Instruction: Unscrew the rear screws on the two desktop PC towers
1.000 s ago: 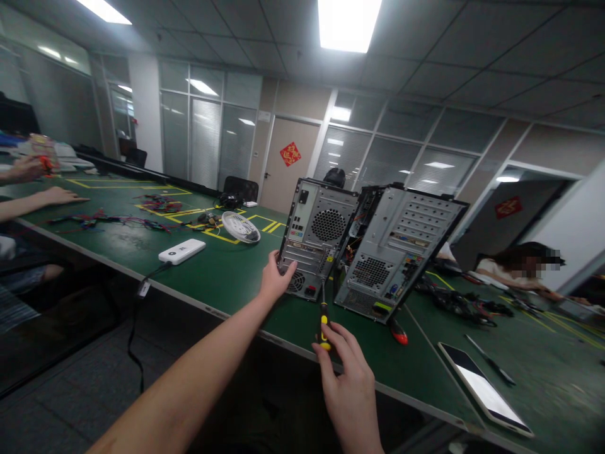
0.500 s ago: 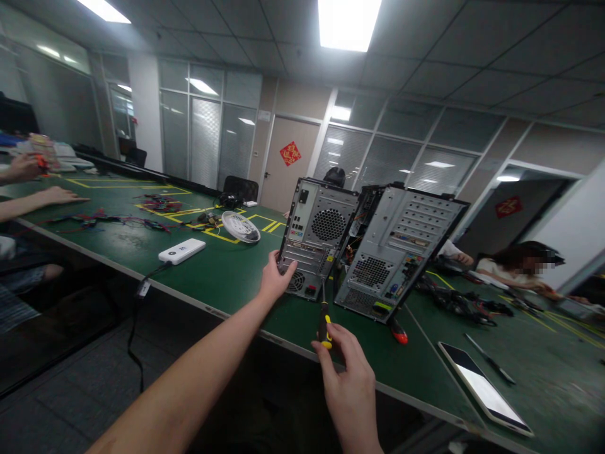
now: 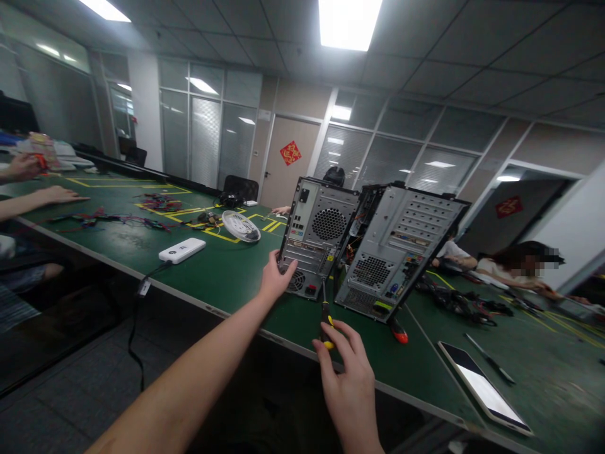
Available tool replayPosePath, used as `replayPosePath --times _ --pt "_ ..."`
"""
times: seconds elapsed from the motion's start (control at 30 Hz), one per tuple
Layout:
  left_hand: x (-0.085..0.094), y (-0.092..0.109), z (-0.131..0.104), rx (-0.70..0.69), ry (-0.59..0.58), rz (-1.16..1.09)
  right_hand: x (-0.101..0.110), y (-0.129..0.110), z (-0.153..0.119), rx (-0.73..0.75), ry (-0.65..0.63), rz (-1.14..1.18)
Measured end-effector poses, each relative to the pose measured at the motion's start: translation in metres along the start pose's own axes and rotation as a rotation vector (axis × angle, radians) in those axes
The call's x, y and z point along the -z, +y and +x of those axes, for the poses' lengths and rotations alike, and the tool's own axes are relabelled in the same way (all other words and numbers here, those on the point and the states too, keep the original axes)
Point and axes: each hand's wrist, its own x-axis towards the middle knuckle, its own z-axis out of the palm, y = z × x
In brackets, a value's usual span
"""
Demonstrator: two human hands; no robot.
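Note:
A computer case [image 3: 312, 233] stands upright on the green table [image 3: 227, 277], its rear panel with fan grille and ports facing me. My left hand [image 3: 275, 277] grips its lower left edge, thumb on the panel. My right hand [image 3: 347, 369] holds the handle of a black and yellow screwdriver [image 3: 326, 313] between thumb and fingers. The screwdriver's shaft points up to the lower right edge of this case; its exact contact point is too small to make out. Close on the right stands a second, larger case [image 3: 392, 252], slightly tilted in view.
A red-tipped tool [image 3: 399, 331] lies by the second case. Further right are a phone [image 3: 484, 388], a thin tool [image 3: 489, 359] and black cables [image 3: 458, 302]. Left lie a white power bank [image 3: 182, 250], a round white item [image 3: 241, 226] and wires. Other people's hands rest at both sides.
My right hand's fingers have shifted slightly around the screwdriver handle. Behind the first case, another person's hand has come into view. My left hand and both cases have stayed put.

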Motion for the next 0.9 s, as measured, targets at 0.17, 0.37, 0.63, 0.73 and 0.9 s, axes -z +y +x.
replayPosePath --times 0.17,0.37,0.63,0.73,0.9 --pt "-0.0012 -0.0006 0.0004 0.01 0.006 0.006 0.0026 0.0012 0.0003 0.015 -0.005 -0.05" --pt "-0.0015 -0.002 0.0006 0.014 -0.001 0.014 0.0003 0.004 -0.0015 0.007 -0.005 -0.039" --pt "-0.0005 -0.0011 0.0002 0.02 -0.007 0.013 0.0 0.0068 -0.0011 0.019 0.022 -0.028" --pt "0.0003 0.0007 -0.0001 0.02 -0.006 0.016 0.0007 0.007 -0.0006 0.014 0.021 -0.024" --pt "0.0007 0.0012 -0.0007 0.015 -0.005 0.009 0.0022 0.0057 -0.0004 -0.004 0.019 -0.017"
